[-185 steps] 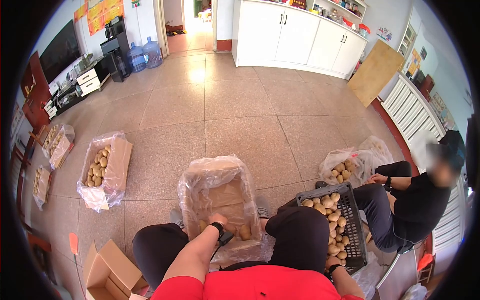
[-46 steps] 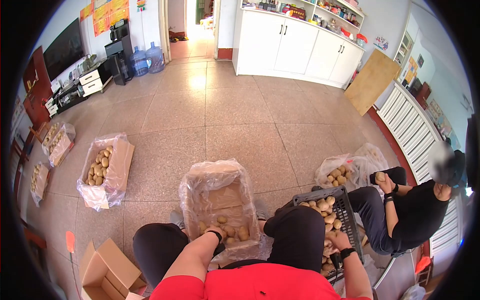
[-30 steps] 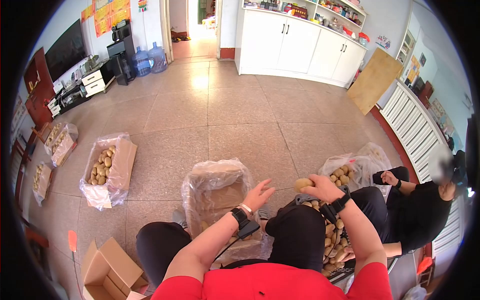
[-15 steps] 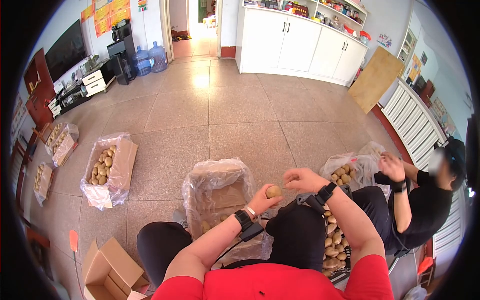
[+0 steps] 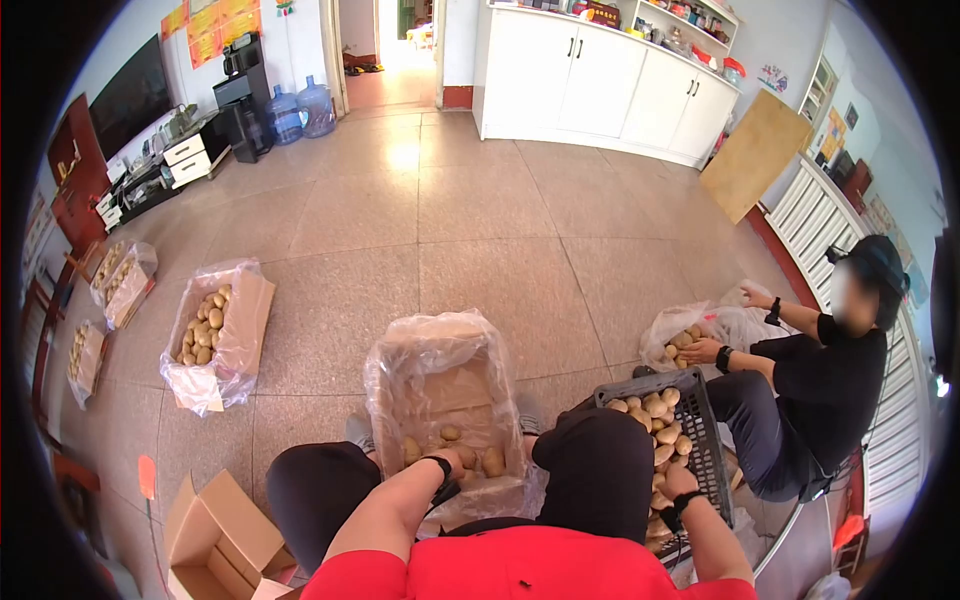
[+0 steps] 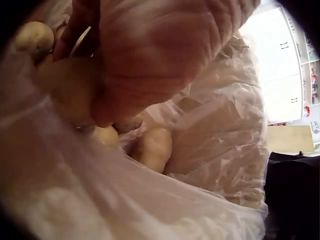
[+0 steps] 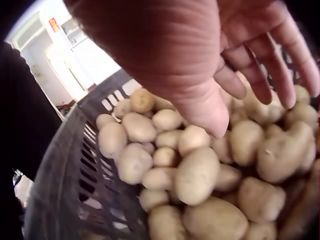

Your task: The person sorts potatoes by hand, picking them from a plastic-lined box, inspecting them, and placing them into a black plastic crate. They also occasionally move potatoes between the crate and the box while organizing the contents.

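Observation:
In the head view the left hand [image 5: 455,460] is down inside a plastic-lined cardboard box [image 5: 455,385] with several potatoes at its near end. The left wrist view shows that hand [image 6: 150,55] with thumb and fingers round a potato [image 6: 67,87], beside the clear liner [image 6: 220,130]; other potatoes lie below. The right hand [image 5: 680,483] is over a black slatted crate [image 5: 714,440] of potatoes. Seen from the right wrist, its fingers [image 7: 277,75] are spread and loosely bent just above the potatoes [image 7: 197,175], holding nothing.
Another person in black [image 5: 830,400] sits at the right, hands at a plastic bag of potatoes [image 5: 683,345]. Lined boxes of potatoes [image 5: 245,320] stand at the left. An open cardboard box [image 5: 225,535] lies near left. White cabinets [image 5: 600,80] line the back wall.
The left hand has lowered into the lined box with a potato. My right hand has moved back from between the knees to the crate. The other person has reached forward to the plastic bag.

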A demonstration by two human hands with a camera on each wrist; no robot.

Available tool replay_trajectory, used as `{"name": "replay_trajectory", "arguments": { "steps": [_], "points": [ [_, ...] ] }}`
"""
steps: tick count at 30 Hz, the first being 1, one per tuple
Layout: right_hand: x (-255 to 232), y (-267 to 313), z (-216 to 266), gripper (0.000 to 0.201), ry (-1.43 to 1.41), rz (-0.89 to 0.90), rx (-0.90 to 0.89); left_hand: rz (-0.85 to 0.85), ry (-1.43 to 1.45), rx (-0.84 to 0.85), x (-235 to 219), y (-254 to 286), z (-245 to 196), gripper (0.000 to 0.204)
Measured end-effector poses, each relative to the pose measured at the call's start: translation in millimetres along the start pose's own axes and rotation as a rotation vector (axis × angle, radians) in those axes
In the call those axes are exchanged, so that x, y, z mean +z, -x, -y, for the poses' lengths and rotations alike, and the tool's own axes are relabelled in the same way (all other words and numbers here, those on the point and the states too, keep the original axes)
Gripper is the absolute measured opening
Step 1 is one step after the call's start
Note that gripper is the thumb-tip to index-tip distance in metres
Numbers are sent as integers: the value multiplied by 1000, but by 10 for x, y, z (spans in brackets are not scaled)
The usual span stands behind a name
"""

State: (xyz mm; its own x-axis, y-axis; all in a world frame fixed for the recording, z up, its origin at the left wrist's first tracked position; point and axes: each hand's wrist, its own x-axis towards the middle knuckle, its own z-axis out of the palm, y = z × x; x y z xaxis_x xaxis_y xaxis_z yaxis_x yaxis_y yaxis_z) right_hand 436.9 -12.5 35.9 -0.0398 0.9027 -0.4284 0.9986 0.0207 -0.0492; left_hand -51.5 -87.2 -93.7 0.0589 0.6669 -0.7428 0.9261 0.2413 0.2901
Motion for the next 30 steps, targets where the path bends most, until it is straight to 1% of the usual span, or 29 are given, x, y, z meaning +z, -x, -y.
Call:
{"name": "replay_trajectory", "arguments": {
  "steps": [1,2,3,5,6,8,9,11,12,13,14,15,17,19,21,22,24,25,26,27,29,30],
  "points": [
    [81,246,63,48,36,-232,70,36,-3,-19,383,-294,403,46],
    [163,256,-43,52,-8,-61,154,73,-72,4,366,-230,391,43],
    [244,264,-154,56,-53,110,237,75,-74,4,365,-244,411,43],
    [478,397,-315,58,-5,77,255,154,-149,105,357,-280,462,44],
    [502,461,-321,60,46,42,271,155,-150,105,332,-241,445,44],
    [551,491,-305,60,75,30,289,172,-117,52,268,-139,406,45],
    [575,494,-305,60,106,18,307,172,-117,52,280,-165,417,45],
    [656,417,-352,62,118,22,333,195,-292,69,315,-216,432,48],
    [672,383,-373,64,129,26,359,198,-292,70,375,-286,455,48],
    [674,355,-409,64,130,28,360,185,-309,-10,441,-357,480,50],
    [670,320,-450,67,58,76,391,171,-324,-92,506,-424,514,52],
    [678,274,-496,70,-14,124,420,172,-323,-94,477,-394,487,52],
    [719,217,-569,74,-21,147,408,329,-424,-10,398,-346,428,53],
    [771,205,-604,77,-28,167,398,332,-440,6,352,-301,439,51],
    [833,215,-627,87,4,106,376,335,-457,24,350,-305,450,49],
    [904,203,-709,87,4,107,376,327,-462,22,392,-360,469,48],
    [995,190,-832,90,63,213,280,323,-468,17,468,-434,503,46],
    [1037,194,-848,90,61,215,279,316,-467,9,494,-450,518,46],
    [1080,208,-862,89,3,246,377,307,-467,1,516,-467,529,46],
    [1087,243,-840,88,-57,276,474,308,-468,1,616,-598,621,46],
    [969,292,-738,86,-29,308,486,250,-338,-152,844,-906,845,59],
    [901,309,-682,84,0,339,497,249,-339,-152,753,-780,767,59]
  ]
}}
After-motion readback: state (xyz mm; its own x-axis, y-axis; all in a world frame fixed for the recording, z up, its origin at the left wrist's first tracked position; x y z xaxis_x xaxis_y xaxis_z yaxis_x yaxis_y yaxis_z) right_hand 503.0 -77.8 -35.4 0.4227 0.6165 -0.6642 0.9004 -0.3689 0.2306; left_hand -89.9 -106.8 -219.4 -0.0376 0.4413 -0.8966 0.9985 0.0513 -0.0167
